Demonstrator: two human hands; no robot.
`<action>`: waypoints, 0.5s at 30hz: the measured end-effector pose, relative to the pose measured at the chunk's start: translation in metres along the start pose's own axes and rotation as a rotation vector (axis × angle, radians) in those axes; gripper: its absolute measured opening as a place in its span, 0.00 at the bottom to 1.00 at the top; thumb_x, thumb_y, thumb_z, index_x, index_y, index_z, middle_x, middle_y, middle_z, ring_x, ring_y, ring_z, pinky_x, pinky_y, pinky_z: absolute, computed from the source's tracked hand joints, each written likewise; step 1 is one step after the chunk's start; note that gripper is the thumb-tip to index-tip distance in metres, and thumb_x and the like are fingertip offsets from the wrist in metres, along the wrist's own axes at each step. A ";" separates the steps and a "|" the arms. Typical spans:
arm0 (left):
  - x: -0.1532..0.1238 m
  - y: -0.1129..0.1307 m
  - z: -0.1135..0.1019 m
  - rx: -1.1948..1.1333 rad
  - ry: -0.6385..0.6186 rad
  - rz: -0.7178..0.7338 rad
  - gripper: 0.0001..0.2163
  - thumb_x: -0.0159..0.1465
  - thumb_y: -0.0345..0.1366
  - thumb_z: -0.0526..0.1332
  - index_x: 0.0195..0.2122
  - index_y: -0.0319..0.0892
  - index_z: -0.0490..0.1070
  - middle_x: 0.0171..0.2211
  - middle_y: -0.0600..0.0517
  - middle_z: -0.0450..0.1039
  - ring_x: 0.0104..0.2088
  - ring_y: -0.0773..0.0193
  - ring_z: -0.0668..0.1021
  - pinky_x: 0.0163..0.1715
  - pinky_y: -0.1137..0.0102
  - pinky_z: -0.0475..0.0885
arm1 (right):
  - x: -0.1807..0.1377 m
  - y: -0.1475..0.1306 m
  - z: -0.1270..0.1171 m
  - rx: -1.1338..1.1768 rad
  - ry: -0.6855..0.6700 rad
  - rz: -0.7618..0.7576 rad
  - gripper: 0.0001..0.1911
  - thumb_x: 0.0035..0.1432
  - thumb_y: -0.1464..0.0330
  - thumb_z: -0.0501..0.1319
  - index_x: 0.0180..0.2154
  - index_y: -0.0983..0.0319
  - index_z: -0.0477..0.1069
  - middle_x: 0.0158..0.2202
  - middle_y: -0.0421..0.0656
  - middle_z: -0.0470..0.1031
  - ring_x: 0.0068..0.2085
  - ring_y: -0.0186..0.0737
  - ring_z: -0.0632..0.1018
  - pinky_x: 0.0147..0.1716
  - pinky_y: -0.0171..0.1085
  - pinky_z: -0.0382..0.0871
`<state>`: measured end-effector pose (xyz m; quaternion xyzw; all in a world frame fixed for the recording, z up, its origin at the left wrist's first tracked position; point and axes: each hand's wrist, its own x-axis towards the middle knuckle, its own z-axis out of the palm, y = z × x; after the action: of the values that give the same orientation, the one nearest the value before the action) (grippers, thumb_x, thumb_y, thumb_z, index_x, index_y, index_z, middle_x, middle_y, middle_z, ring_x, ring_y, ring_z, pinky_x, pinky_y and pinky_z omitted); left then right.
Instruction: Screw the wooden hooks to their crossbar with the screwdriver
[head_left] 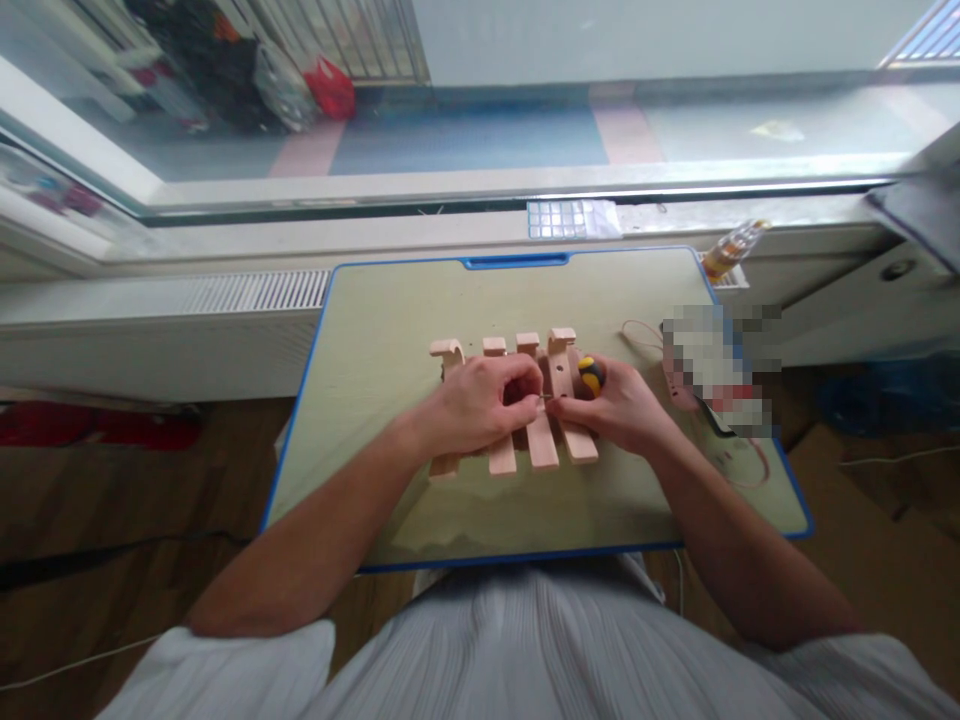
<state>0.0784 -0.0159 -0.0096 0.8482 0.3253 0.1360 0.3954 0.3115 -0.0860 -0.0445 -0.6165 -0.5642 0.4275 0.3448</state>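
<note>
On the folding table lies a small pale wooden piece made of several slats (543,440), some with curved upper ends. The rightmost slat (561,372) has a dark round hole. My left hand (484,400) rests over the left and middle slats, its thumb and index finger pinched at a thin metal piece (546,397), too small to name surely. Beside the right slat, my right hand (619,405) is closed around a screwdriver with a yellow and black handle (591,375). Its thumb reaches toward the metal piece; the screwdriver's shaft is hidden.
The table (390,310) has a blue rim. At its right lie a blurred-out object (709,360) and a pinkish cord (761,465). A bottle with amber liquid (727,255) stands beyond the back right corner. A radiator (255,292) and window sill run behind.
</note>
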 end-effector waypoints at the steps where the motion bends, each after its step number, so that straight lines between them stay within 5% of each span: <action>1: 0.000 0.000 0.000 -0.001 0.002 -0.002 0.04 0.69 0.37 0.66 0.41 0.43 0.79 0.35 0.53 0.81 0.35 0.65 0.78 0.34 0.70 0.70 | 0.000 0.000 0.000 0.010 -0.001 -0.003 0.16 0.52 0.59 0.76 0.36 0.59 0.78 0.32 0.40 0.80 0.33 0.39 0.75 0.31 0.35 0.67; 7: -0.001 0.001 -0.001 -0.023 0.008 0.007 0.06 0.71 0.38 0.65 0.42 0.43 0.79 0.34 0.53 0.80 0.34 0.64 0.78 0.35 0.70 0.70 | 0.000 -0.006 -0.004 0.082 -0.015 0.002 0.17 0.51 0.59 0.77 0.30 0.59 0.71 0.26 0.35 0.71 0.28 0.34 0.67 0.27 0.35 0.58; 15: -0.002 0.010 -0.003 0.003 0.039 0.067 0.07 0.70 0.32 0.64 0.44 0.43 0.82 0.38 0.52 0.83 0.37 0.64 0.80 0.40 0.68 0.73 | -0.002 -0.012 -0.012 0.090 0.151 -0.139 0.20 0.60 0.62 0.71 0.26 0.56 0.61 0.23 0.32 0.61 0.27 0.32 0.62 0.28 0.37 0.54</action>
<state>0.0797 -0.0199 0.0003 0.8563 0.3047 0.1653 0.3828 0.3180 -0.0862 -0.0288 -0.5903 -0.5582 0.3798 0.4423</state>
